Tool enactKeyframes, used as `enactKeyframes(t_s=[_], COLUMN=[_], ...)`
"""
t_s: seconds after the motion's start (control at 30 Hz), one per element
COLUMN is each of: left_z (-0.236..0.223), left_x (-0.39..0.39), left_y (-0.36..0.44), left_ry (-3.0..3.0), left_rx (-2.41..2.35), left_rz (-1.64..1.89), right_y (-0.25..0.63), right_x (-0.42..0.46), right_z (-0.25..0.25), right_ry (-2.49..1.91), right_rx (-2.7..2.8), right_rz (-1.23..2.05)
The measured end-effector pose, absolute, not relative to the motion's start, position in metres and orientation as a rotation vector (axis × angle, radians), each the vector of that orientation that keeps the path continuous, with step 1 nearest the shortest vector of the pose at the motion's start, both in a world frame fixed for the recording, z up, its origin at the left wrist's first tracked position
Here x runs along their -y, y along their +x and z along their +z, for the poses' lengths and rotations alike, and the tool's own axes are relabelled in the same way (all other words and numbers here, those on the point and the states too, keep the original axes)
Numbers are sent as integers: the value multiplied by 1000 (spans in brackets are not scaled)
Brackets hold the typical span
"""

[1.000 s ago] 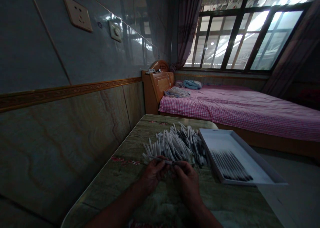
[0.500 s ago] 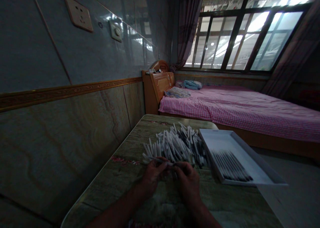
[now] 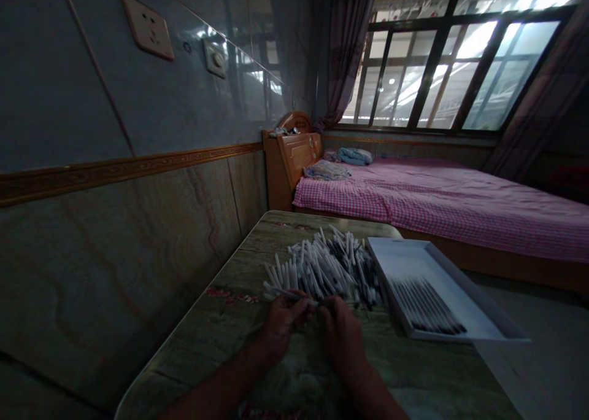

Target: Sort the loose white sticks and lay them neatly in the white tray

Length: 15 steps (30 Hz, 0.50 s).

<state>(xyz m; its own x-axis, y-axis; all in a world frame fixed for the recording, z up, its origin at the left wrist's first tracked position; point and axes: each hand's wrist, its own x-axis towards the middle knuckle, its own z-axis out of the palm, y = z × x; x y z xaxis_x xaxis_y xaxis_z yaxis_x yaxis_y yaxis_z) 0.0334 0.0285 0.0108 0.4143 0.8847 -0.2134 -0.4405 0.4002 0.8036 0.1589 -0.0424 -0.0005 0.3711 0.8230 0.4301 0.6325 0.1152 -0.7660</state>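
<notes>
My left hand (image 3: 283,322) is closed on a slim pale pen (image 3: 286,293), whose white end points left past my fingers. Just to its right, my right hand (image 3: 343,328) is closed at the pen's other end; a dark bit shows between thumb and finger, too small to tell whether it is a cap. Beyond both hands lies a loose pile of white pen parts (image 3: 317,266), with darker ones on its right side. A shallow white tray (image 3: 442,257) stands right of the pile, holding a neat row of pens (image 3: 426,306) with dark ends toward me.
The wood-patterned table (image 3: 211,340) has rounded corners and runs beside a tiled wall (image 3: 184,236). Behind it stands a bed (image 3: 414,193) with a pink checked sheet and a wooden headboard (image 3: 294,153). The tray's right side reaches past the table edge.
My right hand has turned slightly and its fingers have closed in more around the pen's dark end. My left hand stays nearly in place with the pen.
</notes>
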Motion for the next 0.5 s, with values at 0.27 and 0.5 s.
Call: enactKeyframes(t_s=[0.27, 0.5], left_z=[13, 15], left_x=[-24, -24], left_y=[35, 37], left_ry=[804, 878], left_rx=[-758, -769], left_rz=[952, 914], right_y=[156, 163], right_x=[36, 39], right_z=[-14, -17], right_ry=[-1667, -1620], right_rx=[1514, 1666], right_rz=[-176, -297])
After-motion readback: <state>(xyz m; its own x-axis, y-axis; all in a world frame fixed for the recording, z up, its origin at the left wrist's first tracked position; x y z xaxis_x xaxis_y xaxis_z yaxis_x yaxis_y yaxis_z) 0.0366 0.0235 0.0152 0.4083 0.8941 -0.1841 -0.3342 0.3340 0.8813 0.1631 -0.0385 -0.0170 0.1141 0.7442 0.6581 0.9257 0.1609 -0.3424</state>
